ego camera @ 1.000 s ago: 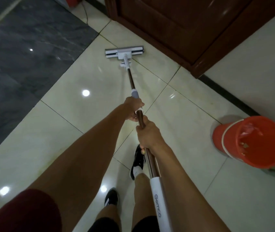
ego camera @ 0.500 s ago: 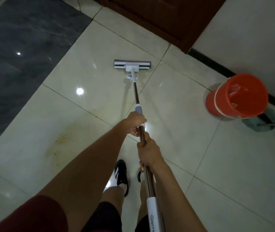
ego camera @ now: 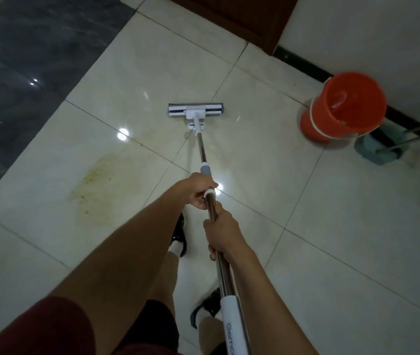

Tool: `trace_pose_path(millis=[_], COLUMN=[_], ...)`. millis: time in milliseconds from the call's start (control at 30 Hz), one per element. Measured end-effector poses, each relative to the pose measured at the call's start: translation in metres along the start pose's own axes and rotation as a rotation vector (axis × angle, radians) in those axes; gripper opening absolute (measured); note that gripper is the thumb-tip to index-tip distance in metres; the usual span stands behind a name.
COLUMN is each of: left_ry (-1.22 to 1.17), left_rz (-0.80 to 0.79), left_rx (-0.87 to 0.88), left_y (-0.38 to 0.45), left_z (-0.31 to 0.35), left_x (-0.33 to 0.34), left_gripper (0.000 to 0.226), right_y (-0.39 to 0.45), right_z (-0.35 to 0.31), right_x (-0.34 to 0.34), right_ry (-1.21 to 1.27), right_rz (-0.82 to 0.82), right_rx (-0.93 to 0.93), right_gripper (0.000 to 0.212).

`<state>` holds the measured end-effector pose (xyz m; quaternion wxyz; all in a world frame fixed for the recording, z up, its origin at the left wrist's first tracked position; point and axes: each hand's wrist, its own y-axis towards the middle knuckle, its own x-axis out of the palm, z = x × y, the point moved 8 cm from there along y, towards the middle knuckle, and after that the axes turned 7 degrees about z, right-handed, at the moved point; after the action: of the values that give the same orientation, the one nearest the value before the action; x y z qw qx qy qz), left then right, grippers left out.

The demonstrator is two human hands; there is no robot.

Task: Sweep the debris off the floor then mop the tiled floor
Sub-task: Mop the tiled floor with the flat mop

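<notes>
1. Pale glossy tiled floor, dark stone slab beyond the mop head on the left, wooden door past it.
2. Mop head flat on the tiles, handle slanting back toward the body, probably for a full-width pull stroke.
3. Yellowish stain left of and nearer than the mop head, likely not yet wiped.
4. Orange bucket right of the mop head by the wall, probably kept near for rinsing.
5. Left hand wrapped round the handle, right hand gripping just behind it.
</notes>
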<state>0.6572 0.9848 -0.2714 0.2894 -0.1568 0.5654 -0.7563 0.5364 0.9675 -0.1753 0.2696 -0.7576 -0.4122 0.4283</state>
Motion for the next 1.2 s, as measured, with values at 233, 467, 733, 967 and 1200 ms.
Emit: trace_pose_path(millis=[233,467,733,967,1200], left_ry=[-0.005,-0.108,-0.292,-0.307,-0.384], left_rz=[0.007,0.039,0.17,0.23,0.294], left_rx=[-0.004,-0.004,0.0,0.011,0.022], left_y=[-0.034,-0.034,-0.027,-0.034,-0.043], left_z=[-0.06,-0.037,0.003,0.032,0.051], left_x=[0.046,0.06,0.073,0.069,0.073], left_gripper=[0.017,0.02,0.031,0.036,0.031], right_y=[-0.045,-0.036,-0.039,-0.042,-0.03], right_z=[0.067,0.057,0.025,0.018,0.006], right_x=[-0.009,-0.048,-0.094,-0.111,-0.13], right_ry=[0.014,-0.094,0.026,0.382,0.275], right_rz=[-0.003,0.006,-0.091,-0.29,-0.269], right_rx=[0.008,-0.081,0.079,0.386,0.196], right_gripper=[0.041,0.033,0.025,0.011,0.01])
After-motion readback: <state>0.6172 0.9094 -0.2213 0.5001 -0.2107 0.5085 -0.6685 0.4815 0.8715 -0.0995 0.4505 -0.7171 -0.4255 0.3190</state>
